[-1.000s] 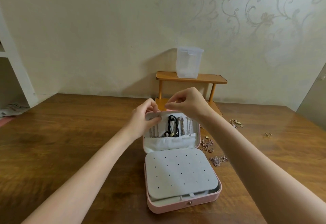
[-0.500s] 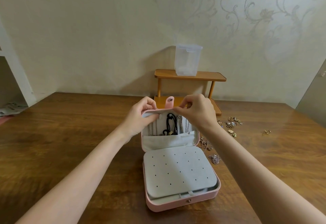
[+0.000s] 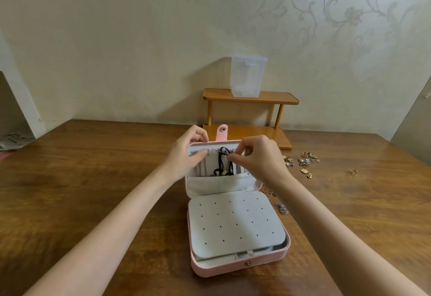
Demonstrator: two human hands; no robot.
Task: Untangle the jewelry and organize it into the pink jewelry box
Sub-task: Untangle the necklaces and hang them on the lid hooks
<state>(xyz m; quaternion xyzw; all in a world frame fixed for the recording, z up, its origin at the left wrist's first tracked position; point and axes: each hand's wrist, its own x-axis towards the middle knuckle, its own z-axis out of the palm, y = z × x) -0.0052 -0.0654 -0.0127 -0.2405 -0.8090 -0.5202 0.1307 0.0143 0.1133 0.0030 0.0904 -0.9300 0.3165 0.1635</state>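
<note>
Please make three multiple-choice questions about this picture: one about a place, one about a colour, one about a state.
1. Where does the clear plastic container stand?
A. on the wooden shelf's top tier
B. inside the box
C. on the floor

2. What colour is the jewelry box outside?
A. blue
B. pink
C. black

3. How is the box lid?
A. shut
B. removed
C. open and upright

Answers: 1 A, it rests on the wooden shelf; 2 B, its outer shell is pink; 3 C, the left hand holds the lid's top edge while the right hand pinches a chain there.

Two bare forearms, sleeveless, with no rings or watch visible.
</note>
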